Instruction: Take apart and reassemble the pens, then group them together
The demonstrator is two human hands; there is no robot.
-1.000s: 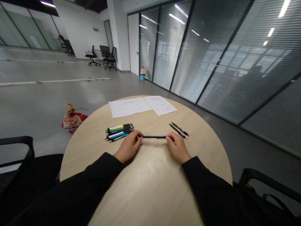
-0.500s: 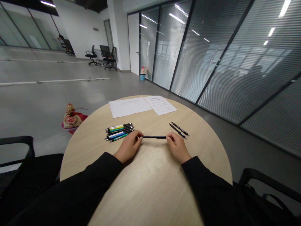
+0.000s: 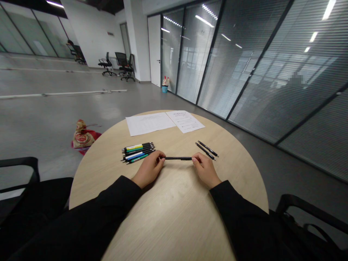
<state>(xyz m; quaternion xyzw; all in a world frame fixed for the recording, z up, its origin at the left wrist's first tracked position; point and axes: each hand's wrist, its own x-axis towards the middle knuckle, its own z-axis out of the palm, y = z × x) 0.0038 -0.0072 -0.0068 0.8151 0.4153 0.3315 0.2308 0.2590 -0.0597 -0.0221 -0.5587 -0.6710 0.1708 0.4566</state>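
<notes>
A black pen lies level between my two hands, just above or on the tabletop; its exact height is unclear. My left hand pinches its left end, and my right hand pinches its right end by the clip. Both tips are hidden by my fingers. Beside my left hand, several pens lie in a bunch, with black, yellow, green, white and blue barrels. Beyond my right hand, two black pens rest side by side at a slant.
Two printed paper sheets lie at the far side of the round wooden table. Black armchairs flank it on both sides. A tied bag stands on the floor at the left. A glass partition runs along the right.
</notes>
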